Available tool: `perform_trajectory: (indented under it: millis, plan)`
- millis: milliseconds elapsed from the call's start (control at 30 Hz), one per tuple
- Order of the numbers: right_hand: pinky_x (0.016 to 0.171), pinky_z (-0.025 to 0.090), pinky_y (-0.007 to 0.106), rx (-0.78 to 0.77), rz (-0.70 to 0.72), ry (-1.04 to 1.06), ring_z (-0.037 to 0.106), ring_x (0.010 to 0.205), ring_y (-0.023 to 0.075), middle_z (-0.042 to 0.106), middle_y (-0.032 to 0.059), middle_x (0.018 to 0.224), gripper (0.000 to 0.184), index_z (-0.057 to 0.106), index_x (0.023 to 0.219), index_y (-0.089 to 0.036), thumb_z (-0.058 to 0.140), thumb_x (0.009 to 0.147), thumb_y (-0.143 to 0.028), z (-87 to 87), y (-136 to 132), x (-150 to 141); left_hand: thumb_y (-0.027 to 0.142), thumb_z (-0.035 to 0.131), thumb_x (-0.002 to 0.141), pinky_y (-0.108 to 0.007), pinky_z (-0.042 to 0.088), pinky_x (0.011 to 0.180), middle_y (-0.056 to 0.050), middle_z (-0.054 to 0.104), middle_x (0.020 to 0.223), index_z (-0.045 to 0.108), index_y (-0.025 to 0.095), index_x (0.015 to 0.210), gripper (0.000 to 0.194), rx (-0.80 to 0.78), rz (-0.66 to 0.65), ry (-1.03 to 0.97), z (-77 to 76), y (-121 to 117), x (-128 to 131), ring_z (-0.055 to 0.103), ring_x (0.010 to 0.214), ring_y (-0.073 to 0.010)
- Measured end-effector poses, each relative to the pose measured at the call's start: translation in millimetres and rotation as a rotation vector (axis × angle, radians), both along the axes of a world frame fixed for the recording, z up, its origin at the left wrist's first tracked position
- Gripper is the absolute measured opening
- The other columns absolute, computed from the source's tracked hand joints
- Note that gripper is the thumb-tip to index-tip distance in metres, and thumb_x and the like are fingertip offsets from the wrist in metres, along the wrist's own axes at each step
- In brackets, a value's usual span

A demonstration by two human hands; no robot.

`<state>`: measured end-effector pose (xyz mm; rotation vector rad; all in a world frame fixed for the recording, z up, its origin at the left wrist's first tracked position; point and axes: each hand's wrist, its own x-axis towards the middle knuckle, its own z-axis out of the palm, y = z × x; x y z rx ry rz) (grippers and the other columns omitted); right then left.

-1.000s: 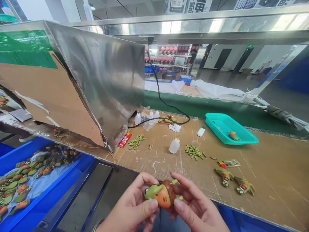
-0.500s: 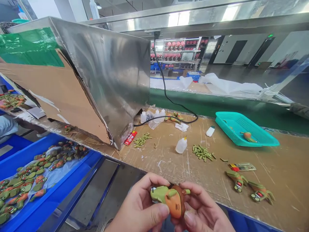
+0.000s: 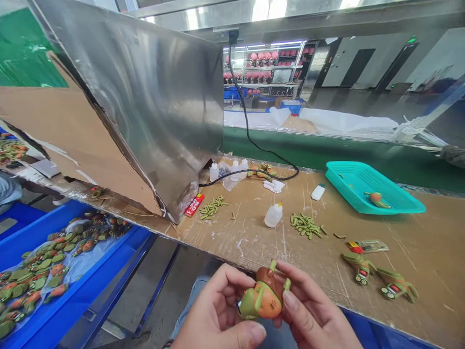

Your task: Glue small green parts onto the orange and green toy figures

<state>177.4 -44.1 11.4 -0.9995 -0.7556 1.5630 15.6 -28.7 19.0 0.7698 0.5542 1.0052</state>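
A small turtle figurine (image 3: 269, 299) with a green head, orange belly and brown shell is held between my two hands, above the front edge of the table. My left hand (image 3: 221, 310) cups its head end, the thumb below and the fingers behind. My right hand (image 3: 312, 310) pinches the leg end, thumb on one green leg. Another green leg sticks up at the top. Parts of the shell are hidden by my fingers. Beyond my hands stand a squeeze bottle (image 3: 273, 215) with a yellow tip and a pile of small green pieces (image 3: 307, 225).
Two more figurines (image 3: 395, 286) lie at right beside a yellow-and-red packet (image 3: 366, 246). A teal basket (image 3: 410, 206) holds one figurine. A second green pile (image 3: 213, 207) lies by a red box (image 3: 194, 205). A black cable (image 3: 269, 154) crosses the back. A blue bin (image 3: 90, 295) of figurines stands left.
The figurine has been turned in my hands, so its head points lower left and its legs point up and right. My view has shifted slightly.
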Motion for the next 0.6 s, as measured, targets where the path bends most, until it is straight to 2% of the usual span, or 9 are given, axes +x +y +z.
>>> perform_trajectory:
  millis: [100,233,300,433,600]
  plan:
    - [0.074,0.051,0.025,0.021,-0.033,-0.1,0.061,0.087,0.0176,0.066,0.0043,0.098,0.03,0.063,0.108,-0.03,0.067,0.079,-0.038,-1.1,2.1,4.2,0.032,0.074,0.069,-0.017,0.046,0.049,-0.003,0.068,0.085,0.059,0.02,0.091,0.029,-0.041,-0.009,0.07,-1.0,-0.9,-0.5,0.062,0.068,-0.0106]
    - [0.086,0.047,0.029,-0.012,-0.04,-0.06,0.054,0.11,0.0228,0.061,0.0052,0.114,0.039,0.057,0.116,-0.033,0.066,0.079,-0.041,-2.1,4.7,3.5,0.031,0.074,0.069,-0.019,0.05,0.052,0.0,0.066,0.076,0.063,0.02,0.084,0.022,-0.118,0.031,0.107,0.5,-4.2,1.5,0.059,0.061,-0.0083]
    - [0.086,0.047,0.029,-0.035,-0.036,-0.034,0.055,0.109,0.0227,0.062,0.0054,0.114,0.039,0.055,0.116,-0.032,0.066,0.08,-0.041,-3.3,5.6,2.3,0.026,0.077,0.066,-0.019,0.05,0.053,0.0,0.065,0.078,0.068,0.023,0.082,0.019,-0.092,0.067,0.181,1.6,-6.5,2.4,0.058,0.06,-0.0077]
    - [0.087,0.046,0.032,-0.068,-0.007,0.025,0.058,0.104,0.0224,0.064,0.0054,0.108,0.033,0.055,0.109,-0.03,0.066,0.08,-0.04,-3.0,5.8,-1.1,0.023,0.076,0.063,-0.022,0.047,0.054,-0.001,0.063,0.079,0.073,0.027,0.08,0.018,0.063,0.119,0.331,3.4,-9.6,2.2,0.057,0.06,-0.0096]
    - [0.085,0.045,0.033,-0.094,-0.089,0.016,0.06,0.099,0.0233,0.065,0.006,0.105,0.037,0.055,0.107,-0.026,0.07,0.076,-0.04,6.5,5.8,-8.0,0.021,0.075,0.064,-0.026,0.047,0.059,-0.003,0.063,0.08,0.074,0.028,0.08,0.018,0.067,0.134,0.351,3.2,-10.8,2.0,0.058,0.069,-0.0148]
